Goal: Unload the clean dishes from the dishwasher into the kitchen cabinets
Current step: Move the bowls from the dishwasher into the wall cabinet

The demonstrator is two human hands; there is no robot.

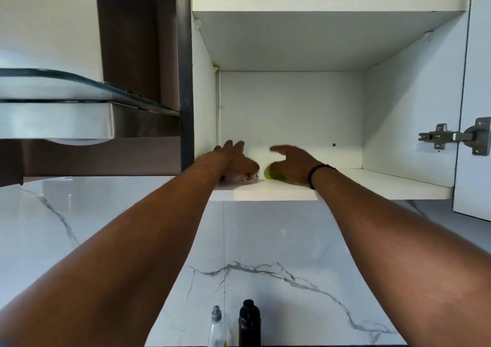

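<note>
Both my arms reach up into an open white wall cabinet. My left hand (pixel 236 160) lies on top of a white dish with a red pattern (pixel 243 178) that sits on the bottom shelf (pixel 372 184) at its left end. My right hand (pixel 292 163) covers a yellow-green dish (pixel 271 174) standing just right of the white one, fingers spread over it. Most of both dishes is hidden under the hands. A black band sits on my right wrist.
An upper shelf (pixel 329 5) spans the cabinet above. The open cabinet door with its metal hinge (pixel 451 136) hangs at the right. A steel and glass range hood (pixel 87 107) juts out at the left. A clear bottle (pixel 218 328) and a black bottle (pixel 249 325) stand below against the marble backsplash.
</note>
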